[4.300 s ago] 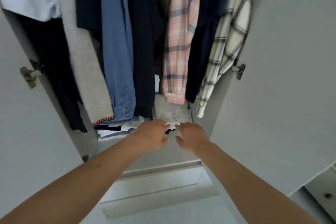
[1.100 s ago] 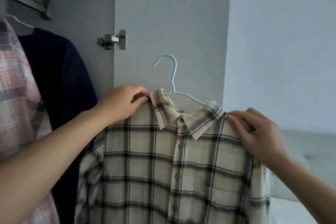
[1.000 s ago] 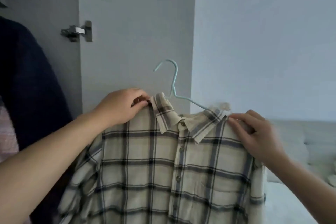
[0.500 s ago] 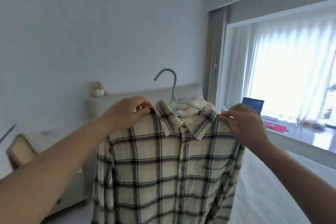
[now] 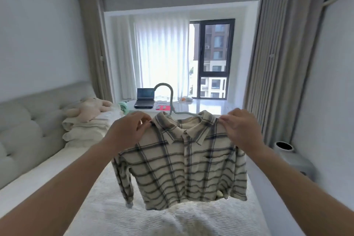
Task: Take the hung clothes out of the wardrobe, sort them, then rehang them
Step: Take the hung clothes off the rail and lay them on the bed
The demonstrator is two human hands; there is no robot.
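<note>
A cream shirt with dark plaid lines (image 5: 183, 170) hangs on a pale green hanger (image 5: 170, 99), held out in front of me above the bed. My left hand (image 5: 127, 132) pinches the shirt's left shoulder beside the collar. My right hand (image 5: 241, 128) pinches the right shoulder. The hanger's hook stands up between my hands. The shirt's hem and one sleeve hang just above the white bedspread (image 5: 107, 210). The wardrobe is out of view.
A grey padded headboard (image 5: 28, 126) runs along the left, with folded pillows and a plush toy (image 5: 90, 109) beside it. A laptop (image 5: 144, 97) sits on the window ledge ahead. A pale vase (image 5: 287, 155) stands on the floor at the right, by grey curtains.
I have turned away from the wardrobe to face the bed and window. Both hands still hold the plaid shirt by its shoulders, and it now hangs lower, over the bedspread.
</note>
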